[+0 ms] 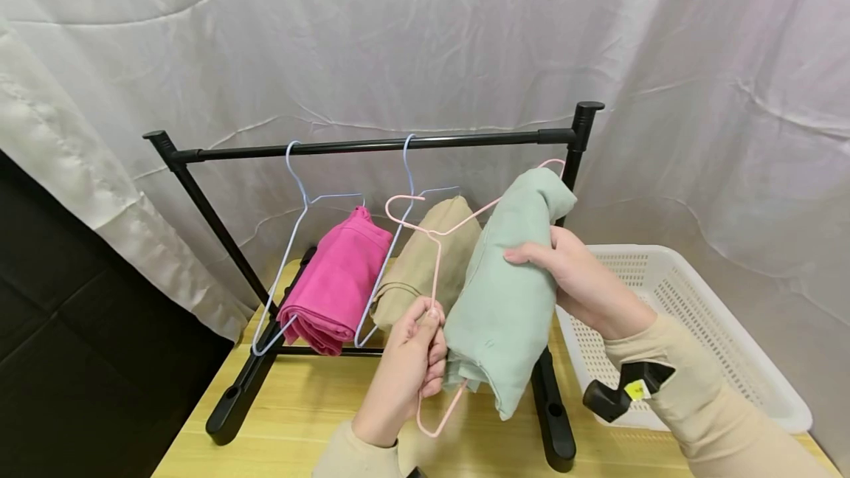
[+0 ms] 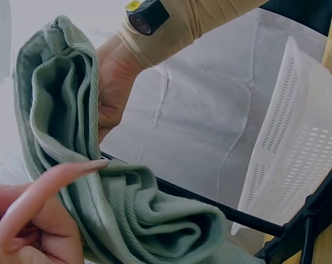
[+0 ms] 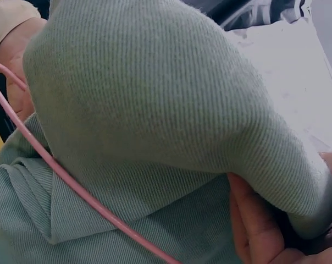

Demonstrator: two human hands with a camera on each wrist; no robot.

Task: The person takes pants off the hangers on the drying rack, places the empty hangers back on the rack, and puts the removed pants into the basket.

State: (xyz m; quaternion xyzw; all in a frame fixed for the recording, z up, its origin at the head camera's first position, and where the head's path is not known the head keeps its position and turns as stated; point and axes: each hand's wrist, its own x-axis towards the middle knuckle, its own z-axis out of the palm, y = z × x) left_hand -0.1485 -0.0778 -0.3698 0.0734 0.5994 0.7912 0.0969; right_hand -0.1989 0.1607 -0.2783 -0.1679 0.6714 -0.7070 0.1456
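Note:
My left hand [image 1: 415, 352] grips the side of a pink hanger [image 1: 436, 271] in front of the rack, its hook free of the bar. Folded pale green cloth [image 1: 508, 301], probably a garment, is draped over the hanger's lower bar. My right hand [image 1: 587, 279] holds that cloth from its right side, thumb on top and fingers behind. In the left wrist view the cloth's layered folds [image 2: 61, 104] show between both hands. The right wrist view has its ribbed surface [image 3: 144, 93] close up, with the pink hanger wire [image 3: 94, 203] crossing it.
A black clothes rack [image 1: 358, 146] stands on the wooden table [image 1: 312, 404]. From it hang two blue hangers, one with folded magenta cloth [image 1: 341, 279], one with beige cloth [image 1: 425, 257]. To the right sits a white perforated basket [image 1: 717, 330]. Pale curtains hang behind.

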